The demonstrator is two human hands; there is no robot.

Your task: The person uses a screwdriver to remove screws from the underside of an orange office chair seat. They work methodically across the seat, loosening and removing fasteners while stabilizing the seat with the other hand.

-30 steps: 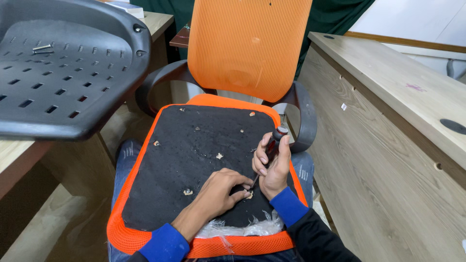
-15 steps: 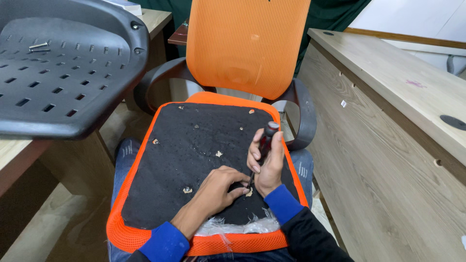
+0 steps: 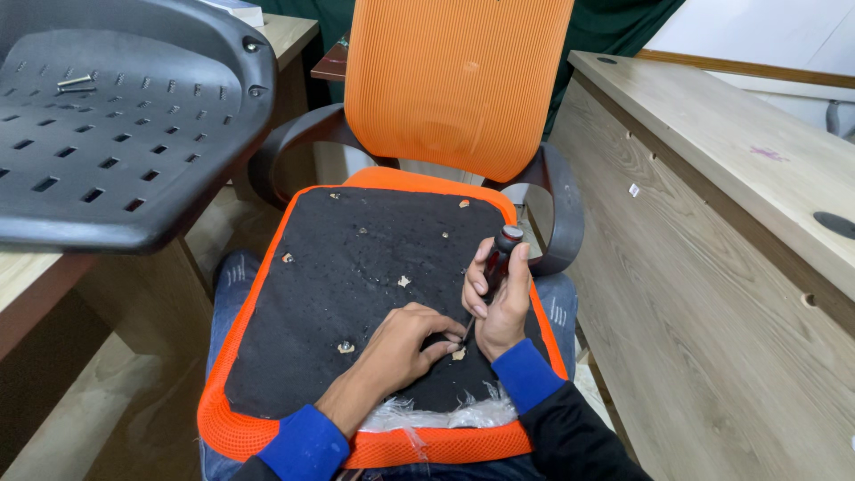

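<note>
Gripping a screwdriver [image 3: 495,267] in the right hand [image 3: 499,303], fingers closed round the dark handle. Standing nearly upright, long axis leaning slightly: rounded handle cap pointing up and away toward the orange backrest [image 3: 459,85], tip pointing down and toward the wearer, meeting the black seat underside [image 3: 356,294] near its front edge. Resting the left hand [image 3: 410,343] flat on the black panel, fingers loosely curled and stretched to the tip, holding nothing discernible. Lying across the lap, orange mesh rim [image 3: 232,419] bordering the panel. Sitting on the counter at left: a black perforated plastic shell [image 3: 116,142]. Flanking at right: a wooden desk [image 3: 712,267].
</note>
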